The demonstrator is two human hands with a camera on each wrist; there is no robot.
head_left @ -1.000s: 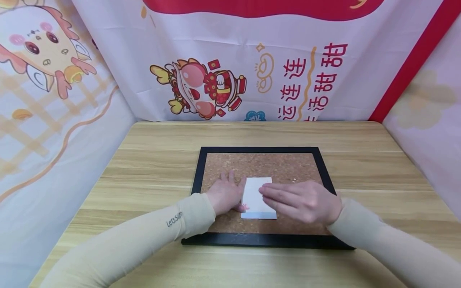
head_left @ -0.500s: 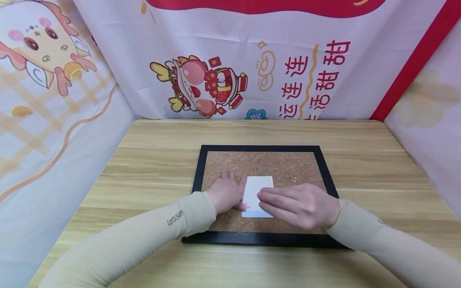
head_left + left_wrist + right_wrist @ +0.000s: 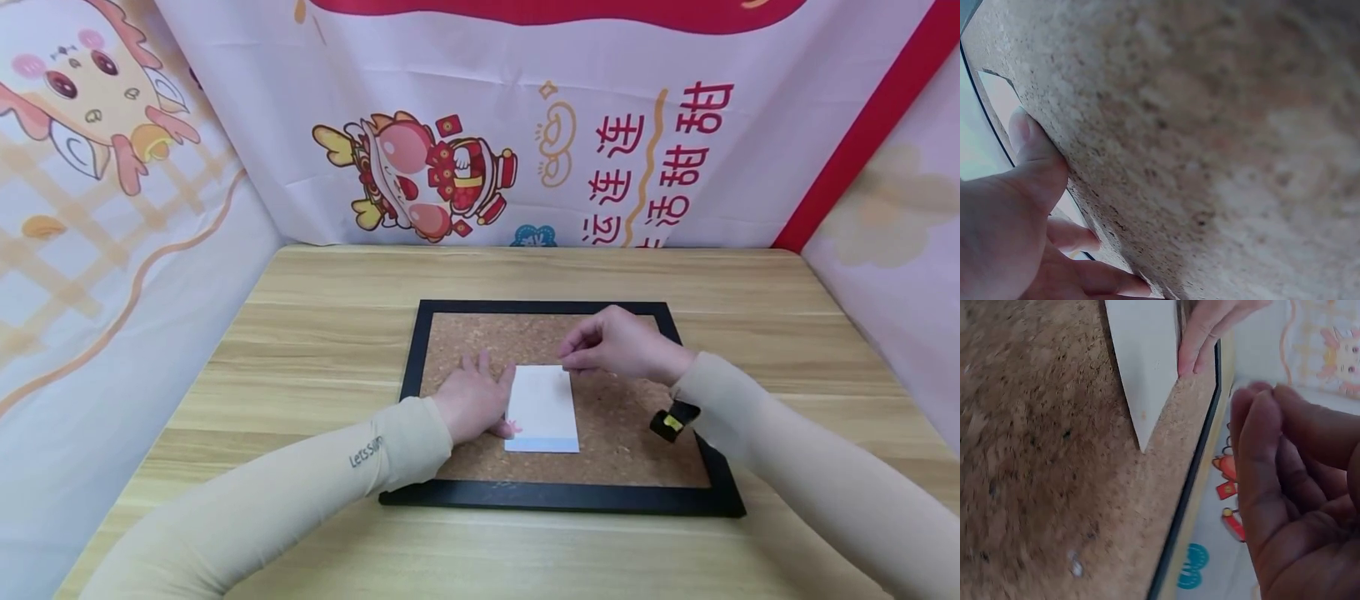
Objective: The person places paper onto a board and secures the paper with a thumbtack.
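Left hand (image 3: pixel 474 402) has its fingers spread, touching the left edge of the white rectangular paper card (image 3: pixel 543 408), which is already on the black-framed brown cork board (image 3: pixel 637 450); can't tell if it's fastened. Right hand (image 3: pixel 624 343) has fingertips together near its top right corner, nothing visible in them. Two hands, one card, one board

The left hand (image 3: pixel 472 402) partly hides the white card (image 3: pixel 542 408); the tabletop's near edge (image 3: pixel 465 590) is cut off.
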